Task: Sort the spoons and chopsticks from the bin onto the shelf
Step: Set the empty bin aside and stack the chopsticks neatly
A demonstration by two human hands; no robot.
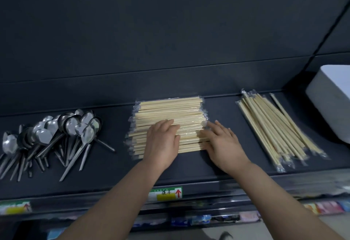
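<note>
A wide stack of wrapped wooden chopsticks point(170, 110) lies crosswise in the middle of the dark shelf point(121, 164). My left hand point(162, 141) rests flat on its near left part, fingers spread. My right hand point(223, 143) lies flat against the stack's right end, fingers apart, holding nothing. A second bundle of wrapped chopsticks point(274, 126) lies fanned out lengthwise at the right. A heap of metal spoons point(56, 135) with dark handles sits at the left of the shelf. No bin is visible.
A white box point(333, 97) stands at the shelf's far right. A price label with a red arrow point(166, 193) is on the shelf's front edge. Colourful packets point(325, 207) show on the shelf below. The back wall is dark.
</note>
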